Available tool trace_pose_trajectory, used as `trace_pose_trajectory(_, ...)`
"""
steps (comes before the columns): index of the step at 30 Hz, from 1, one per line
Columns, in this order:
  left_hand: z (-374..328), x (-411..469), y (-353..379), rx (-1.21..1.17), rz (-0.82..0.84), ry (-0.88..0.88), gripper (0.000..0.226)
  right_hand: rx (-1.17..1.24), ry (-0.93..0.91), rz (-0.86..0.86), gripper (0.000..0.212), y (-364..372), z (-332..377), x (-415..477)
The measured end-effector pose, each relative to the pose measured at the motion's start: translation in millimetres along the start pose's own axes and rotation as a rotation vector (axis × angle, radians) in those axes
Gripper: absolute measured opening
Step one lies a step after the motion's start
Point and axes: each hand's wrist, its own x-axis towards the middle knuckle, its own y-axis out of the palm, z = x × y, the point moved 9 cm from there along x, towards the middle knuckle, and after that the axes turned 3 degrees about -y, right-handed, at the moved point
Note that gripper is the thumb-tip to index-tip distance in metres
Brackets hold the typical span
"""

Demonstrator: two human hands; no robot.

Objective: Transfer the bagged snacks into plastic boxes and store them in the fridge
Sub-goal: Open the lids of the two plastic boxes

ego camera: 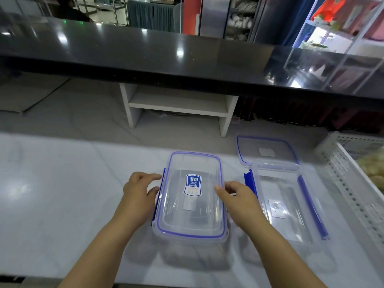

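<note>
A clear plastic box point(191, 215) with a blue-rimmed lid and a blue label sits on the white counter in front of me. My left hand point(139, 190) is at its left side, fingers by the blue side latch. My right hand point(236, 196) is at its right side, thumb on the lid's edge. A second clear box point(284, 204) stands open to the right, its blue latches hanging out. Its lid point(268, 150) lies behind it. Bagged snacks point(372, 165) show in a white basket at the far right.
The white perforated basket point(349, 183) fills the right edge of the counter. A black upper counter point(145, 59) runs across above, with a white shelf unit point(178, 104) beneath it. Bare white counter point(62, 194) lies to the left.
</note>
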Motion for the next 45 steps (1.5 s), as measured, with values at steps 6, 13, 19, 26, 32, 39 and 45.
trace_pose_trajectory(6, -23.7, -10.7, -2.8, -0.019, 0.056, 0.117, 0.040, -0.020, -0.059, 0.036, 0.021, -2.9, 11.9, -7.1)
trace_pose_trajectory(13, -61.1, -19.1, -36.4, -0.251, -0.005, 0.179, 0.038, 0.049, -0.153, -0.043, 0.009, -20.6, 34.2, -11.5)
trace_pose_trajectory(19, -74.0, 3.1, -36.2, -0.241, -0.017, 0.195, 0.027, 0.426, -0.192, -0.091, 0.012, -56.8, 58.0, -6.8)
trace_pose_trajectory(26, -37.6, 40.0, 4.5, 0.126, 0.047, 0.035, 0.045, 0.382, -0.418, -0.222, 0.011, -107.5, 95.2, 6.9)
trace_pose_trajectory(32, -22.7, 34.7, -8.1, 0.075, -0.004, 0.003, 0.024, 0.054, -0.667, -0.230, 0.014, -109.6, 146.7, 21.9)
trace_pose_trajectory(39, -1.0, 23.5, -35.8, -0.010, -0.096, -0.075, 0.016, -0.594, -0.699, -0.073, 0.018, -19.1, 143.4, 70.5)
trace_pose_trajectory(45, 14.8, 19.2, -44.5, -0.083, -0.140, -0.126, 0.022, -0.556, -0.492, 0.137, 0.012, 39.5, 105.5, 106.6)
